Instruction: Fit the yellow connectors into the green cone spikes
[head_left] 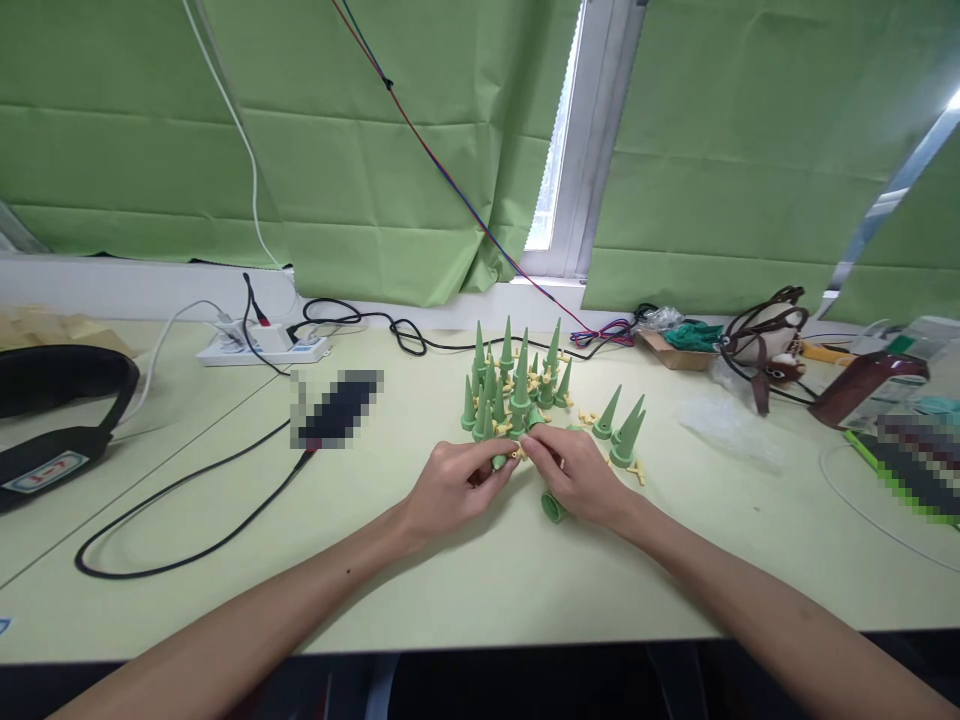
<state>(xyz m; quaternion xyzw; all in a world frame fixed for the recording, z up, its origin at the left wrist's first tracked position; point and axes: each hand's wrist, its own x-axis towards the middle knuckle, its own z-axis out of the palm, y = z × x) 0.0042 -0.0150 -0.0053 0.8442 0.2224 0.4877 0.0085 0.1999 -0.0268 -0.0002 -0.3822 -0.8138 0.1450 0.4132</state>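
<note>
My left hand [454, 487] and my right hand [576, 472] meet at the table's middle, fingers pinched together. Between them is a small green cone-shaped plastic piece [501, 459] with a small beige connector [516, 453] at its end. The left fingers grip the green piece; the right fingertips pinch the beige connector. Another green cone [553, 508] lies under my right palm. Just behind my hands stands a cluster of several upright green cones [510, 385] with beige connectors among them, and a few more green cones [624, 430] to the right.
A white power strip [262, 347] with black cables sits at the back left. A black strap [52, 400] lies far left. A blurred dark object [337, 408] is left of centre. Clear plastic bag [731, 425], cardboard box [679, 348] and brown pouch [769, 340] at right.
</note>
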